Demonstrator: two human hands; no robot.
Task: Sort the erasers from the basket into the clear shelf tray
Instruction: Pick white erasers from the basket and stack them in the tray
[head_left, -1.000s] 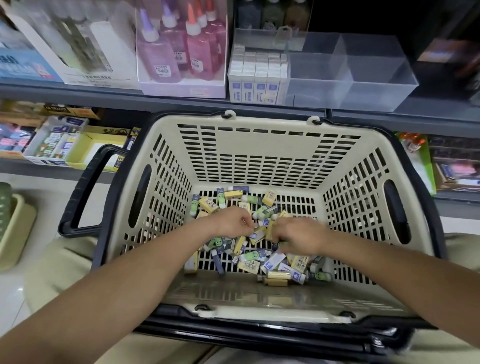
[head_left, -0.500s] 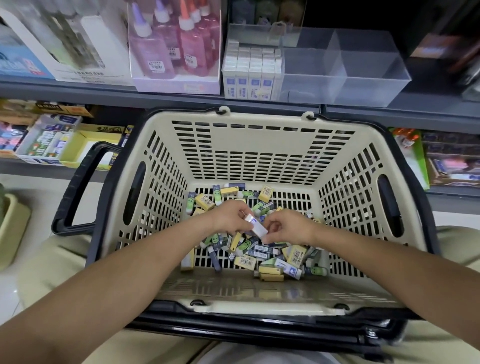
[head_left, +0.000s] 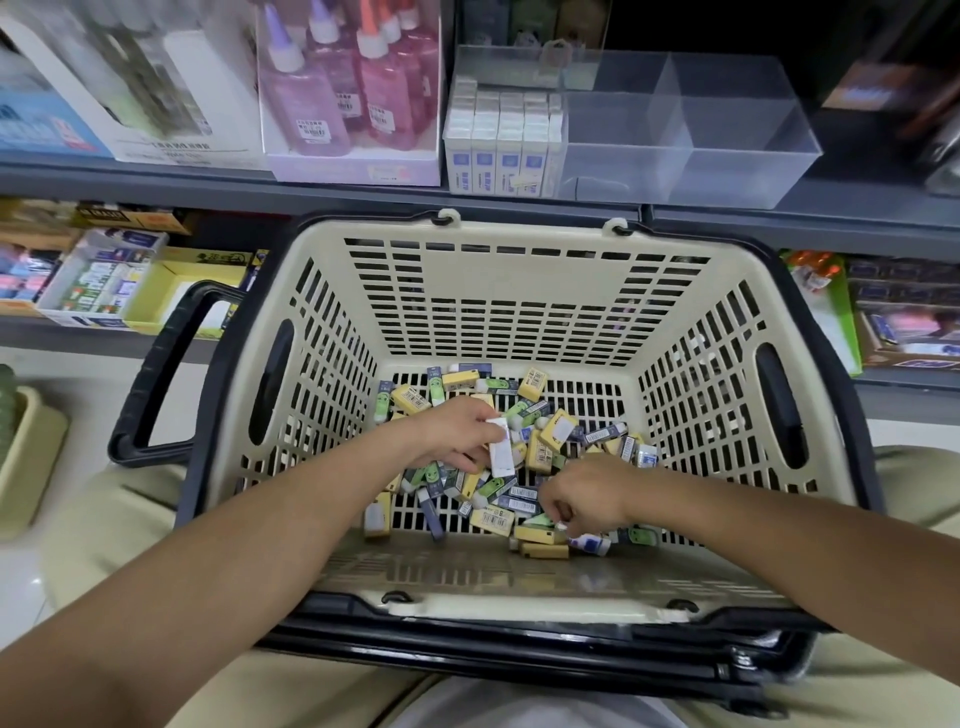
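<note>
1. Parted now: the two hands that met over the white eraser (head_left: 501, 451) half a second back have split. The left grip (head_left: 457, 436) keeps it alone, and the right grip (head_left: 587, 493) has dropped to the near right of the pile.
2. That white eraser is pinched upright between the left thumb and fingers, just above the heap. I'd say it is parked there ready for the shelf while the other hand hunts a match.
3. Below, the loose erasers (head_left: 540, 452) lie jumbled on the basket floor, yellow, green and white.
4. Right grip: knuckles up, fingers curled down onto a small white-and-blue eraser (head_left: 589, 543) at the pile's near edge. It is touching, but I cannot tell whether it has clenched on it.
5. Both forearms reach in over the near rim, wrists bent down.
6. The basket (head_left: 322, 364) seems to sit across the person's knees, close under the shelf, so the carry is short.
7. Up top, the clear shelf tray (head_left: 727, 156) has stacked white erasers (head_left: 501, 140) standing in rows at its left end, the likely home for this one. Glue bottles (head_left: 332, 93) stand just left.
</note>
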